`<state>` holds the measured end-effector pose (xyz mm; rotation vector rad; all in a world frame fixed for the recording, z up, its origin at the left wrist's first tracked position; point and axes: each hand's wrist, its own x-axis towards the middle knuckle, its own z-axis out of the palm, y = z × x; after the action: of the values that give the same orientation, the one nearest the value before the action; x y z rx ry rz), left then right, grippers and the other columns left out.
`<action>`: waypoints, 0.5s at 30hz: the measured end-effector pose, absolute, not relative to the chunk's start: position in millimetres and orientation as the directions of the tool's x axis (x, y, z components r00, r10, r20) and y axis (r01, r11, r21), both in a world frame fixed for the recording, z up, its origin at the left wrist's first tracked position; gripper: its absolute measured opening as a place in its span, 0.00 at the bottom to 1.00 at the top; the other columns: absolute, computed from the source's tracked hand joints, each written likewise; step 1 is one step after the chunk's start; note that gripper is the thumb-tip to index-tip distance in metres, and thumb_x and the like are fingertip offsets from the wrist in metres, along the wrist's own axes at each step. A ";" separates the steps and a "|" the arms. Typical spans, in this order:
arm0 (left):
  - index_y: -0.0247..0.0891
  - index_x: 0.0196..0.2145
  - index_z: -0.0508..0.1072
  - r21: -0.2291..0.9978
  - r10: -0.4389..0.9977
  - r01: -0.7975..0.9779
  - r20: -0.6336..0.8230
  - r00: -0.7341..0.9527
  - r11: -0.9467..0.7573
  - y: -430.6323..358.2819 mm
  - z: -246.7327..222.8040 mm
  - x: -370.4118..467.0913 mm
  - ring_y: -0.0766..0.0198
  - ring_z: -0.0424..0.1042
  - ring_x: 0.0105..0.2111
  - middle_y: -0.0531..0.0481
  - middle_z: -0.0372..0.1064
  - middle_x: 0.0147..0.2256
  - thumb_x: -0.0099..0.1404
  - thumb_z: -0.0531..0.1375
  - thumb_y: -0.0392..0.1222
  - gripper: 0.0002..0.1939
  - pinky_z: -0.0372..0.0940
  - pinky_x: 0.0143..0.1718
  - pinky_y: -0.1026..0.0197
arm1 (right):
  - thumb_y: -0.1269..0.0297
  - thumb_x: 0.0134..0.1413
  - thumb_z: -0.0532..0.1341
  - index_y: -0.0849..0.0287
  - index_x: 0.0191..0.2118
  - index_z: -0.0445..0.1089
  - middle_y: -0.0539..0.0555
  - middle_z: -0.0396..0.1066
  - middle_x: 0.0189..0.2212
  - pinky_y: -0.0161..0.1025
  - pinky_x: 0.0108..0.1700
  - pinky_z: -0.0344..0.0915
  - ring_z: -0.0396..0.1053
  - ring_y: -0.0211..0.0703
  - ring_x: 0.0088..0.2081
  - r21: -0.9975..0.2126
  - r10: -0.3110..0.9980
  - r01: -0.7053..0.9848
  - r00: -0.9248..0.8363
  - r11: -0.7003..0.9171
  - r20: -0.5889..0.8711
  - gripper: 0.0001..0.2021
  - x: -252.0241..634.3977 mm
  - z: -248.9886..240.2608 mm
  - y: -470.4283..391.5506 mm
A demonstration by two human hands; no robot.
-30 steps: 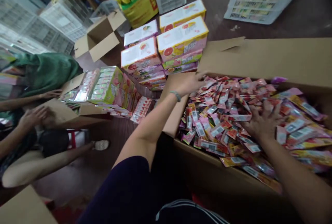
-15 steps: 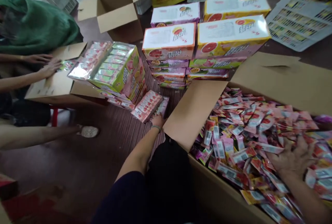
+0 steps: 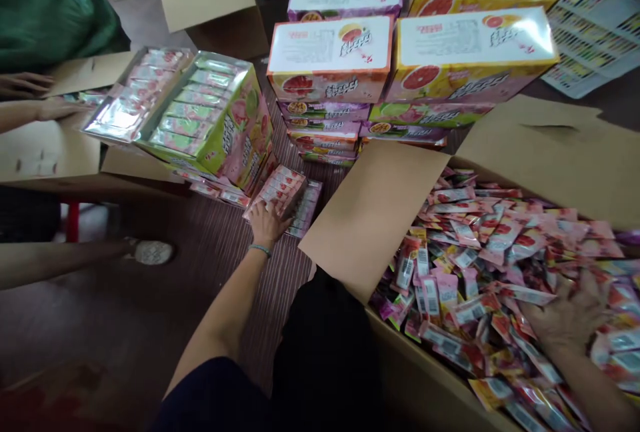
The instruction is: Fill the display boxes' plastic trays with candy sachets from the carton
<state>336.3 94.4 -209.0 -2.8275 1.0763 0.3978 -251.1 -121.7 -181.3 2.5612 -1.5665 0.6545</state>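
My left hand point(image 3: 267, 224), with a bracelet at the wrist, reaches down to the floor and lies on the near end of a pink pack of wrapped sticks point(image 3: 283, 189). Its fingers are spread over the pack, not visibly wrapped around it. Close beside is a second, paler pack point(image 3: 305, 209), partly covered by the pink one. Over in the large carton point(image 3: 383, 209), my right hand point(image 3: 570, 312) rests among loose pink sachets point(image 3: 505, 235). Its fingers are apart, their tips partly hidden by the sachets, and no grip on any sachet shows.
Stacked fruit-printed boxes point(image 3: 330, 52) stand ahead. Left of them, a green display box point(image 3: 195, 112) and a clear-topped pink pack point(image 3: 143, 95) sit piled up. Another person's hand point(image 3: 60, 109) is at a carton on the left. A white crate point(image 3: 595, 32) stands back right.
My left hand has shifted left from the paler pack onto the pink one. My right hand stays among the sachets. The view has tilted down and nearer.
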 end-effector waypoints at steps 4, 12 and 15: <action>0.37 0.74 0.46 -0.051 -0.489 -0.546 -0.381 0.785 -0.836 104.0 -209.8 366.9 0.26 0.49 0.67 0.22 0.37 0.71 0.55 0.65 0.73 0.62 0.56 0.61 0.37 | 0.40 0.56 0.53 0.31 0.75 0.38 0.57 0.41 0.74 0.83 0.59 0.43 0.39 0.80 0.70 -0.185 -0.847 -0.865 0.378 -0.468 0.373 0.42 -249.8 -181.6 -120.2; 0.53 0.72 0.54 0.218 -0.354 -0.284 -0.444 0.823 -0.934 119.9 -203.0 335.9 0.31 0.51 0.67 0.36 0.39 0.73 0.58 0.69 0.56 0.49 0.55 0.64 0.37 | 0.33 0.50 0.49 0.44 0.75 0.50 0.69 0.46 0.71 0.79 0.54 0.49 0.34 0.73 0.72 -0.239 -0.956 -0.936 0.214 -0.260 0.199 0.47 -239.8 -177.4 -119.3; 0.49 0.68 0.64 0.420 -0.195 0.062 -0.542 0.818 -0.905 141.8 -182.5 320.8 0.37 0.52 0.69 0.36 0.56 0.67 0.57 0.70 0.50 0.43 0.52 0.66 0.39 | 0.32 0.50 0.48 0.46 0.72 0.57 0.69 0.46 0.71 0.80 0.54 0.50 0.32 0.74 0.72 -0.262 -0.977 -0.944 0.176 -0.203 0.122 0.46 -241.0 -178.1 -123.3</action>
<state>320.8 141.8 -182.5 -3.3991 0.1309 1.0976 -241.0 -123.3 -178.1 2.5026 -2.0571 0.4306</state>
